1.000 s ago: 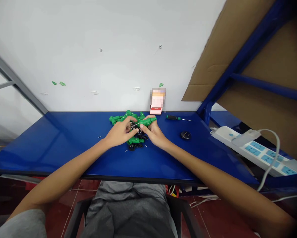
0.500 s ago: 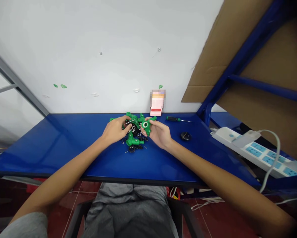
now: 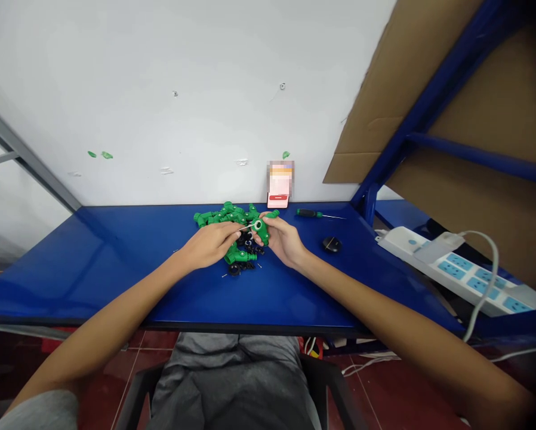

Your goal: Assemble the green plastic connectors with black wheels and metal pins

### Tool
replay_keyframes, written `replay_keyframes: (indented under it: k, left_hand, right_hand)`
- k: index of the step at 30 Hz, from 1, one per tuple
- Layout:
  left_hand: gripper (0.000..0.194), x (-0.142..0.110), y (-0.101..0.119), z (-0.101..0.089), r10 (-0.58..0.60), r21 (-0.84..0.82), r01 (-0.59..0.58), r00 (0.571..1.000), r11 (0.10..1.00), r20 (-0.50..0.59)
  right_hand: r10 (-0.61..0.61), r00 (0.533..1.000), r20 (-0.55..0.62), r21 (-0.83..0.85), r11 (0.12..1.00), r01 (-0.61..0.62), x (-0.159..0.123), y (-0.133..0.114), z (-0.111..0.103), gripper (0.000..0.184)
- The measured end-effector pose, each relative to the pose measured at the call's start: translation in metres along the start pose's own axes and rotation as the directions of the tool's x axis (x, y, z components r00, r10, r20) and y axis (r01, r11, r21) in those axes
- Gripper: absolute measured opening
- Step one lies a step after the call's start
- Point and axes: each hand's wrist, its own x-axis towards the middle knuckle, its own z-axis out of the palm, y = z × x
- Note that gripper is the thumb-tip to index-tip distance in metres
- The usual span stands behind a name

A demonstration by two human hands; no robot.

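Fitting point(image 3: 263, 232) of green plastic pinched in right fingers point(image 3: 272, 220), metal pin point(image 3: 247, 227) in left fingers point(image 3: 232, 234).

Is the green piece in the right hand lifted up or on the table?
Lifted: the right hand holds the green plastic piece above the table.

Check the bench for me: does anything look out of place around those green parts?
Two things stand out. Small green scraps are stuck on the white wall, well above the blue bench top, where they don't belong. Loose metal pins also lie scattered on the bench, apart from the pile of green plastic parts.
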Motion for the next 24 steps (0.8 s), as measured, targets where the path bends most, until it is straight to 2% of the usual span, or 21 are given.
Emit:
replay_keyframes:
  k: [4,8,16,24]
  left_hand:
    - [0.037,-0.002,0.003,0.000,-0.044,0.070,0.044,0.999,0.997,-0.006]
    - [0.035,-0.002,0.006,-0.002,-0.022,0.109,0.025,0.999,0.994,-0.029]
    - [0.032,-0.001,0.010,0.000,0.003,-0.068,-0.008,0.997,0.998,-0.072]
    - [0.033,-0.001,0.012,0.002,0.008,-0.129,-0.019,0.996,0.991,-0.087]
  right_hand:
    - [-0.015,1.000,-0.020,-0.029,0.999,0.015,-0.001,-0.001,-0.001,0.041]
    - [-0.014,1.000,-0.028,-0.090,0.996,0.011,-0.001,0.002,-0.002,0.049]
    - [0.034,0.999,0.021,-0.053,0.998,-0.033,-0.005,-0.002,0.003,0.044]
    - [0.062,0.997,0.041,-0.025,0.998,-0.061,-0.007,-0.002,0.002,0.040]
